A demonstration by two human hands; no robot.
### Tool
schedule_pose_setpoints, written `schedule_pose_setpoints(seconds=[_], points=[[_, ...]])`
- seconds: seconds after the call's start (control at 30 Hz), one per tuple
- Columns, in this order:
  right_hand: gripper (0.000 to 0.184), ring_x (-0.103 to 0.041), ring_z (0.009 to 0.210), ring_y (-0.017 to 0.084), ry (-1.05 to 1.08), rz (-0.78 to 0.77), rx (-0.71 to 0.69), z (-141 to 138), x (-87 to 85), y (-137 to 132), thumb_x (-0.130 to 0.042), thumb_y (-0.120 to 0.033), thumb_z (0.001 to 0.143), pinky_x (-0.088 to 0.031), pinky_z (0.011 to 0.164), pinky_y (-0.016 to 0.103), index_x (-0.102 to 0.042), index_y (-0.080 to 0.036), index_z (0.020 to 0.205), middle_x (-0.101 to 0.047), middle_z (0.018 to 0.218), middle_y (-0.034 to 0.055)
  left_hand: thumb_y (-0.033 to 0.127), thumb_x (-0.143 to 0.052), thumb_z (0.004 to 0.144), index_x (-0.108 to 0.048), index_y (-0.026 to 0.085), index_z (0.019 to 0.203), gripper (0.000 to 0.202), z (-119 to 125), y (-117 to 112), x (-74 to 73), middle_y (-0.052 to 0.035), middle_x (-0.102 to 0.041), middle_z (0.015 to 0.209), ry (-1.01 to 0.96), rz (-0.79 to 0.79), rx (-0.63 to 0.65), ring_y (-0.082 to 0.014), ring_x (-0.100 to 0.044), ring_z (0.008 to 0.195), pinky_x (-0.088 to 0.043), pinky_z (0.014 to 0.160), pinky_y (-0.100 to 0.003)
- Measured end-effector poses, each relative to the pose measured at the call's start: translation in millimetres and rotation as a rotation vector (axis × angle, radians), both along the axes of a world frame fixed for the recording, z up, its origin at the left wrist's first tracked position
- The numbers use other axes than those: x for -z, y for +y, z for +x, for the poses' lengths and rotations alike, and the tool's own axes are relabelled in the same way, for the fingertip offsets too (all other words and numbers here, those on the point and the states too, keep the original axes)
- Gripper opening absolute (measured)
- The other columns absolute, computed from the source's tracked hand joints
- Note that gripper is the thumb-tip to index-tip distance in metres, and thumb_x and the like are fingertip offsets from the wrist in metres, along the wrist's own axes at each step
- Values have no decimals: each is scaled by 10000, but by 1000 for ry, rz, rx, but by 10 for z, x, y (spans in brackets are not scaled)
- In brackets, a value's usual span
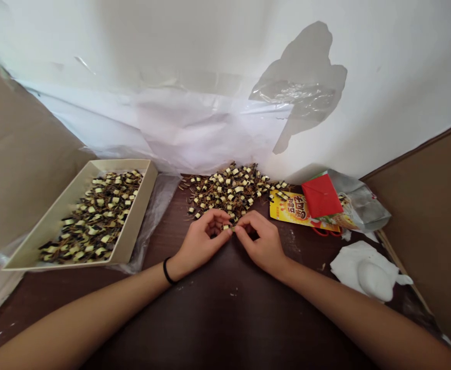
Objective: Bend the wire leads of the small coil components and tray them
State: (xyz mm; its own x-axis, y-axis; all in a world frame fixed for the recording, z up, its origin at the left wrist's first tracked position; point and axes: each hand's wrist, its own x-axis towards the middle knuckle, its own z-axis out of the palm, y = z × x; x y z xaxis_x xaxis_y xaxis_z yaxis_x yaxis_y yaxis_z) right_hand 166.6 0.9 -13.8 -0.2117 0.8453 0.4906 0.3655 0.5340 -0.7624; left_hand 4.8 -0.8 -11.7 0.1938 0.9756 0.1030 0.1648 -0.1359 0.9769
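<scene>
My left hand [207,237] and my right hand [262,241] meet over the middle of the dark table. Thumb and fingers of both are pinched around one small yellow-and-black part [226,226], mostly hidden by the fingertips. Its exact kind is too small to make out. Just beyond my fingers lies a loose pile of similar small parts [229,187], with pale yellow bands, black ends and thin brownish leads. A black band circles my left wrist.
A shallow cream box [135,226] on the left holds many similar parts, with clear plastic film [154,210] beside it. At right lie a yellow packet [287,206], a red packet [321,196], a silvery bag [358,198] and white crumpled tissue [346,262]. A white wall [194,61] stands behind.
</scene>
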Motion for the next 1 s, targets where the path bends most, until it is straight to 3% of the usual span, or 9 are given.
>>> schedule_pose_setpoints(seconds=[0.2,0.4,0.5,0.6,0.67,0.83,1.0], points=[[135,-530,736,158,-39,74,21,9,12,28,-504,-138,858,-448,670,290,-542,-183,737,-565,745,29,199,-624,748,-553,169,927,196,13,11,-17,-15,-602,855,-28,-11,1,-125,-586,787,-497,730,-251],[99,-558,911,210,-95,247,53,31,-1,15,-551,-158,845,-451,816,386,-607,-207,780,-650,947,70,205,-620,755,-557,169,928,187,6,5,-16,-19,-608,863,-11,-8,14,-126,-584,776,-492,711,-249],[109,-574,844,203,-118,230,-9,37,3,2,-546,-163,851,-450,763,370,-611,-202,772,-680,857,58,209,-618,759,-564,166,908,164,-1,-2,-17,-18,-608,850,26,2,28,-123,-577,756,-480,677,-237],[135,-557,684,165,-47,69,-6,39,16,13,-537,-188,847,-438,649,312,-591,-184,723,-634,695,35,202,-617,764,-562,165,917,167,0,-2,-25,-18,-613,855,42,5,16,-121,-579,759,-477,690,-238],[138,-537,600,137,60,-136,-13,44,24,44,-542,-220,832,-422,589,277,-573,-181,704,-602,635,14,206,-616,770,-561,166,931,175,4,0,-31,-21,-619,863,40,4,19,-124,-583,764,-481,701,-243],[195,-467,477,91,343,-617,-179,73,12,162,-602,-357,775,-359,500,230,-549,-179,718,-557,539,-33,212,-609,788,-565,166,951,175,9,5,-32,-26,-626,866,42,2,50,-129,-585,759,-483,707,-255],[290,-382,443,66,397,-737,-225,88,-20,214,-653,-442,732,-291,464,214,-555,-170,715,-499,503,-58,214,-608,793,-566,163,947,167,3,13,-21,-34,-619,895,15,6,54,-130,-583,783,-484,722,-257]])
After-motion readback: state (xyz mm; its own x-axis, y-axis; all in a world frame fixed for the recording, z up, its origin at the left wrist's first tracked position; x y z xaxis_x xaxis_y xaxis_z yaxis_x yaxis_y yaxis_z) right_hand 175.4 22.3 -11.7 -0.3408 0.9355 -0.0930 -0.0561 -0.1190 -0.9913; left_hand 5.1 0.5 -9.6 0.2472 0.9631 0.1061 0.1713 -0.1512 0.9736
